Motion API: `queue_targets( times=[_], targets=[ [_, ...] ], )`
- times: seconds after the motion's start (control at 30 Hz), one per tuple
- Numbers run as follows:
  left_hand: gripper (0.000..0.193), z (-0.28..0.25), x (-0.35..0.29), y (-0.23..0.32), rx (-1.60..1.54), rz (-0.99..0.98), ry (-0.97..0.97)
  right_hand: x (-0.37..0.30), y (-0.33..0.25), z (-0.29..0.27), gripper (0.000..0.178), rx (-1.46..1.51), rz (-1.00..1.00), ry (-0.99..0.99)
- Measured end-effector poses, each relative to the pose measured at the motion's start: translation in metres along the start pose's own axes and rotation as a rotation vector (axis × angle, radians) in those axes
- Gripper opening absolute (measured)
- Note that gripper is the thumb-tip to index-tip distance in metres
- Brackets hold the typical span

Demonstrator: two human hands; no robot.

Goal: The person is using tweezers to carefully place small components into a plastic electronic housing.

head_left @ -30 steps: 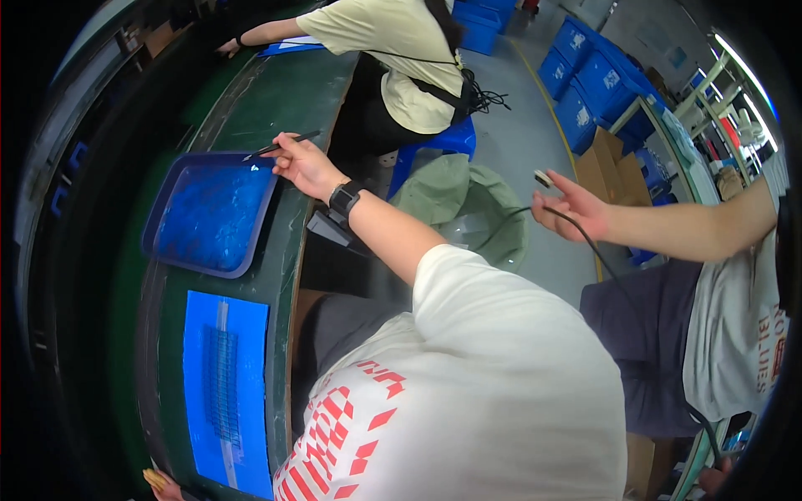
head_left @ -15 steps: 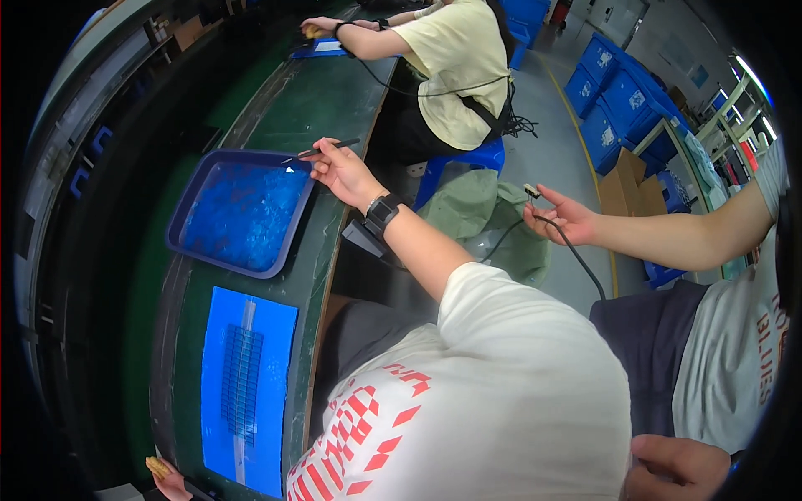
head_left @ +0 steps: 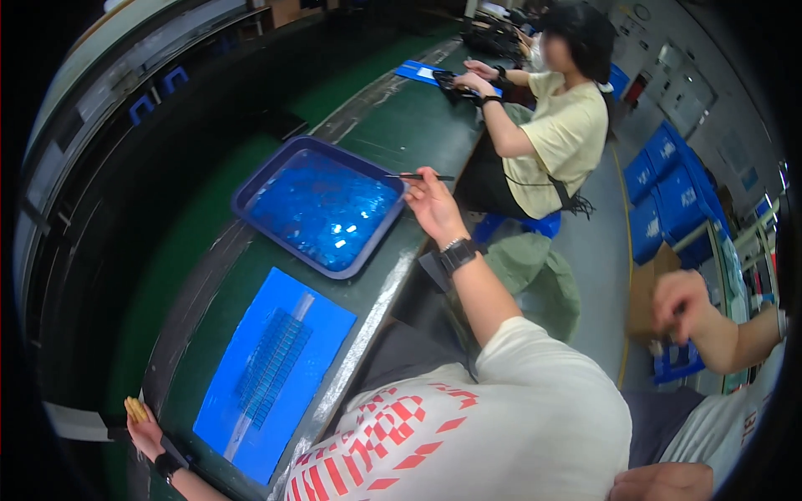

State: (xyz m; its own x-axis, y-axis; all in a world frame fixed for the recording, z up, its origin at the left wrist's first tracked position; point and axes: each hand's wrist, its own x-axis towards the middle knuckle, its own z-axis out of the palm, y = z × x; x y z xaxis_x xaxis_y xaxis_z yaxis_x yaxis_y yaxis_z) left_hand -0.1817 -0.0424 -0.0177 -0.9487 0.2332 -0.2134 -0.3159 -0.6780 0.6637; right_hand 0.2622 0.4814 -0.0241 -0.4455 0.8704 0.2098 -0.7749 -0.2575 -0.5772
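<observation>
My right hand (head_left: 436, 209), with a watch on the wrist, pinches black tweezers (head_left: 439, 177), their tip over the near right rim of a dark blue tray (head_left: 240, 200). Small, glossy blue pieces (head_left: 326, 200) lie spread inside it. On the bench at the lower left, a blue board (head_left: 322, 321) carries rows of small bluish rectangular pieces (head_left: 276, 359) along a clear strip. My left hand (head_left: 144, 430), with yellow finger covers and a dark wristband, is left of the board, fingers stretched out, with nothing visible in them.
The green bench (head_left: 376, 288) runs away to the upper right. A co-worker in a yellow shirt (head_left: 564, 138) sits farther along it, hands over a black object (head_left: 455, 86). At my right stands another person, one hand (head_left: 685, 309) blurred. Blue bins (head_left: 672, 196) are stacked behind.
My view has swung, so the tray and board sit farther right. More of my left forearm shows. The standing person's raised hand has moved right and down; the cable is no longer visible there.
</observation>
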Motion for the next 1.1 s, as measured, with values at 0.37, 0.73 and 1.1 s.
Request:
queue_targets(
  times=[0.37, 0.73, 1.1],
  targets=[
    [0.038, -0.015, 0.009, 0.0, 0.01, -0.015, -0.074, 0.001, 0.001, 0.003, 0.017, -0.014, -0.005, 0.007],
    [0.037, -0.026, 0.014, -0.002, 0.074, -0.029, -0.208, -0.001, 0.0, 0.0, 0.017, 0.008, -0.007, 0.029],
    [0.036, -0.029, 0.016, 0.001, 0.086, -0.013, -0.234, 0.0, 0.003, 0.0, 0.018, 0.025, -0.008, 0.016]
  ],
)
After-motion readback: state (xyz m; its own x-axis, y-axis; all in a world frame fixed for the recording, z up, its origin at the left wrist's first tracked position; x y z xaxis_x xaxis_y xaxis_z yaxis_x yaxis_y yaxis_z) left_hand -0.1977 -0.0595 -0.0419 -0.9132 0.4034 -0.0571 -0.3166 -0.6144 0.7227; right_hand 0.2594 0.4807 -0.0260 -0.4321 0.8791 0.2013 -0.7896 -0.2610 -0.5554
